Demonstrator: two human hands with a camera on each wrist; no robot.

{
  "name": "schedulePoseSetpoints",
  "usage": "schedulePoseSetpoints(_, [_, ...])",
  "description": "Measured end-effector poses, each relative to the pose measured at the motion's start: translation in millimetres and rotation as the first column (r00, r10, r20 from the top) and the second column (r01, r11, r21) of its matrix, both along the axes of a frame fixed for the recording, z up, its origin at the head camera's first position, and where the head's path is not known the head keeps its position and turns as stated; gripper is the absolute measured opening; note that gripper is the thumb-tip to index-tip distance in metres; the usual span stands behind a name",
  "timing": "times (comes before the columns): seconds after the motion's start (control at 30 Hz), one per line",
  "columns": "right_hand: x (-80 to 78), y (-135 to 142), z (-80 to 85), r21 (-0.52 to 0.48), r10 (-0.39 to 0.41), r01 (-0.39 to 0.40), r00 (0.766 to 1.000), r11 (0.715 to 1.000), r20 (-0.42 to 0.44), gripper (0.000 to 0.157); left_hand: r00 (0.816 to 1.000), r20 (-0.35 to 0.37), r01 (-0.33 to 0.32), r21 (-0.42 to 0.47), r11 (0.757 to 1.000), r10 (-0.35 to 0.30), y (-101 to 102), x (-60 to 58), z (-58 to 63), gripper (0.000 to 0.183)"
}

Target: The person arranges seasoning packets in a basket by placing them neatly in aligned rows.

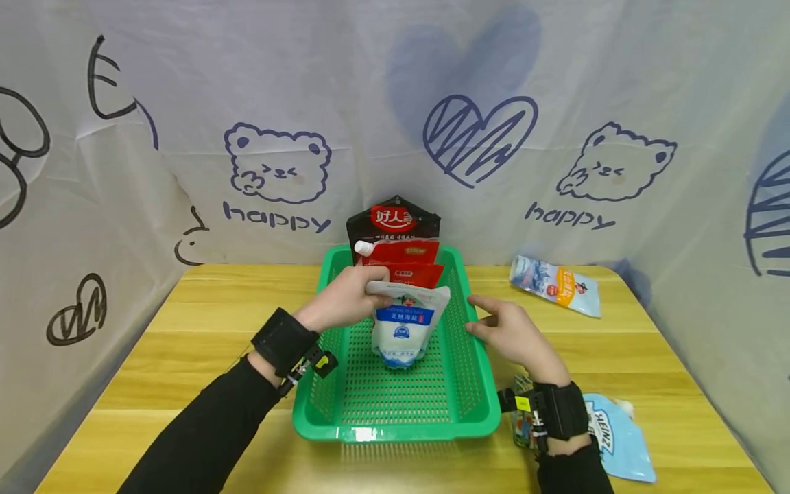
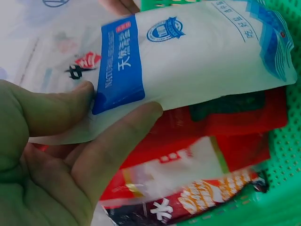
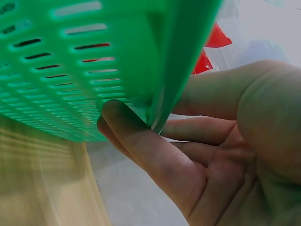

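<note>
In the head view a white and blue bag of sea salt (image 1: 404,329) stands upright in the green basket (image 1: 395,431). My left hand (image 1: 345,295) pinches its top edge between thumb and fingers; the left wrist view shows the thumb on the printed front of the bag. Behind it in the basket are red pouches (image 1: 410,252), one with a white spout, and a black packet (image 1: 395,218). At the basket's right rim is my right hand (image 1: 515,336). In the right wrist view its thumb and fingers hold the rim (image 3: 181,66), with fingertips against the outer wall.
On the table right of the basket lie a blue and orange packet (image 1: 555,285) at the back and a light blue Heinz pouch (image 1: 620,439) in front. A patterned packet (image 1: 523,425) is partly hidden under my right wrist. A white drawn-on cloth (image 1: 370,82) hangs behind the table.
</note>
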State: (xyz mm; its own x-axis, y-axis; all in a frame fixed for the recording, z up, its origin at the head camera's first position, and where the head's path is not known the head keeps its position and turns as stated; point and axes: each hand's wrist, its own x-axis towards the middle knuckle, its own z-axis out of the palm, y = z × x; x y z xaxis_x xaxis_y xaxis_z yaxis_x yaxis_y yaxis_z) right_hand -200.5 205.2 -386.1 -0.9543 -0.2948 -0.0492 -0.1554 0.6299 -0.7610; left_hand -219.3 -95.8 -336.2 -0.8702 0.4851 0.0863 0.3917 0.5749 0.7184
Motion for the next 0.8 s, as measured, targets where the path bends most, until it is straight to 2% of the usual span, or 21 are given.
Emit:
schedulePoseSetpoints(0.17, [0.0, 0, -1.2, -0.004, 0.009, -0.009, 1.0, 1.0, -0.003, 0.057, 1.0, -0.007, 0.013, -0.019, 1.0, -0.013, -6, -1.5, -10.0, 0.014])
schedulePoseSetpoints(0.37, [-0.2, 1, -2.0, -0.012, 0.006, -0.007, 1.0, 1.0, -0.007, 0.057, 1.0, 0.0, -0.009, 0.005, 1.0, 0.009, -9, 1.6, -16.0, 0.011])
schedulePoseSetpoints(0.6, [1.2, 0, -1.7, -0.014, 0.014, -0.014, 1.0, 1.0, -0.013, 0.056, 0.996, 0.084, -0.018, 0.024, 1.0, 0.016, -10, 6.0, -20.1, 0.006])
schedulePoseSetpoints(0.8, [1.3, 0, -2.4, -0.014, 0.017, -0.017, 1.0, 1.0, -0.022, 0.056, 0.986, 0.164, -0.012, 0.012, 1.0, 0.01, -14, 10.1, -20.9, 0.009])
